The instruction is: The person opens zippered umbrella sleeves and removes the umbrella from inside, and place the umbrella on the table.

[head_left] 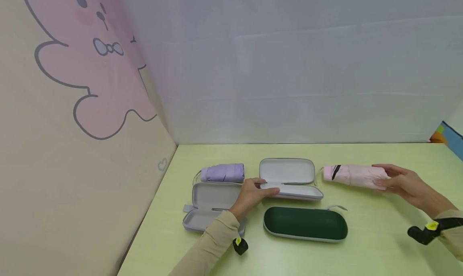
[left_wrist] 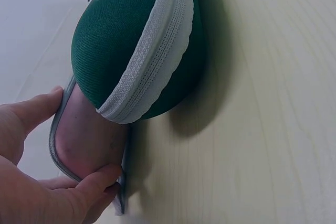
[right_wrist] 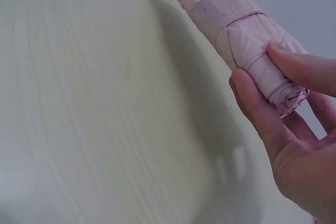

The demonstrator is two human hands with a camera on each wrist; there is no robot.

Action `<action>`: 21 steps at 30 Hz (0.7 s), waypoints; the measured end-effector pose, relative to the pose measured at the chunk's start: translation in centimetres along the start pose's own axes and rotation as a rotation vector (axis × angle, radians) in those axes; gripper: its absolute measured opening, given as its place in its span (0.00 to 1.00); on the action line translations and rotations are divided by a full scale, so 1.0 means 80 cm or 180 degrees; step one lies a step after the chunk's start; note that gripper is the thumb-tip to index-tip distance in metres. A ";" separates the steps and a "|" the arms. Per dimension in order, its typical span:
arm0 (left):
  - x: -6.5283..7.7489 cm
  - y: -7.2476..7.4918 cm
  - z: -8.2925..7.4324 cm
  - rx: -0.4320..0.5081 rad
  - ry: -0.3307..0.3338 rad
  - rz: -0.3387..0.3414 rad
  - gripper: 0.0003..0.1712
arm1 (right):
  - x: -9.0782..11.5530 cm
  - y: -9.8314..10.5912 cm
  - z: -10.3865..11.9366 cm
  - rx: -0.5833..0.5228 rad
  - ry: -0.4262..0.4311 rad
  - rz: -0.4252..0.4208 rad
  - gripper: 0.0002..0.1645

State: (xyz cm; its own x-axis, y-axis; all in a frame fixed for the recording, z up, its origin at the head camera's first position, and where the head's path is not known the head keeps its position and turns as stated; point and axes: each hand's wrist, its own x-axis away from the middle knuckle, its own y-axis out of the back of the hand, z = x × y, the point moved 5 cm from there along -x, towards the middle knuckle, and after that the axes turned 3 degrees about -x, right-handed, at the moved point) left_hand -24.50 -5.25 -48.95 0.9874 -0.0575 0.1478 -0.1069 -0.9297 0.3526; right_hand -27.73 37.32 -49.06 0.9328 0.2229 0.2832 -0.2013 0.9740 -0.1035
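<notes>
My right hand (head_left: 408, 185) grips the bare end of a folded pink umbrella (head_left: 356, 176), thumb on one side and fingers on the other. In the right wrist view the umbrella (right_wrist: 231, 24) is held up off the table, its shadow beneath. My left hand (head_left: 251, 196) pinches the left end of an opened hard case (head_left: 287, 171) with a light grey lining. The left wrist view shows this case's pinkish outer shell (left_wrist: 86, 129) between thumb and fingers. A closed dark green zip case (head_left: 305, 223) lies just in front of it.
A folded purple umbrella (head_left: 224, 173) lies at the back left. In front of it rests another opened grey-lined case (head_left: 217, 193), partly behind my left forearm. All stand on a pale yellow-green table (head_left: 380, 235), with a curtain (head_left: 307, 87) behind and a printed wall (head_left: 72, 179) at left.
</notes>
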 end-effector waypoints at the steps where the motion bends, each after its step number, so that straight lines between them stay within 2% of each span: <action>1: 0.000 0.000 0.000 -0.0006 0.0006 0.0003 0.39 | 0.001 0.003 -0.002 0.0009 -0.0014 0.0007 0.25; 9: 0.002 -0.001 0.000 0.0011 0.0029 0.0037 0.38 | 0.000 0.021 -0.016 0.0385 -0.0168 -0.0098 0.25; 13: 0.003 0.000 -0.002 -0.0047 -0.0012 0.0060 0.38 | 0.000 0.023 -0.017 0.0425 -0.0214 -0.0177 0.25; 17: 0.004 0.002 -0.008 -0.0412 -0.0287 0.0077 0.34 | 0.006 0.016 -0.011 0.0457 -0.0169 -0.0283 0.24; 20: 0.004 0.005 -0.014 -0.0835 -0.0557 0.0030 0.31 | 0.010 0.007 -0.004 0.0820 -0.0005 -0.0499 0.17; 21: 0.004 0.006 -0.016 -0.0951 -0.0613 0.0011 0.31 | 0.010 0.004 -0.001 0.1004 0.0059 -0.0598 0.19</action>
State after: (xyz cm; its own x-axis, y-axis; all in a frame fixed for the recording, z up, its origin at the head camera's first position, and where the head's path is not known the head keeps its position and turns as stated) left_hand -24.40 -5.24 -47.54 0.9878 -0.1544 -0.0176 -0.1116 -0.7836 0.6112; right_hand -26.99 37.79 -48.95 0.9670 0.0410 0.2516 -0.1054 0.9629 0.2485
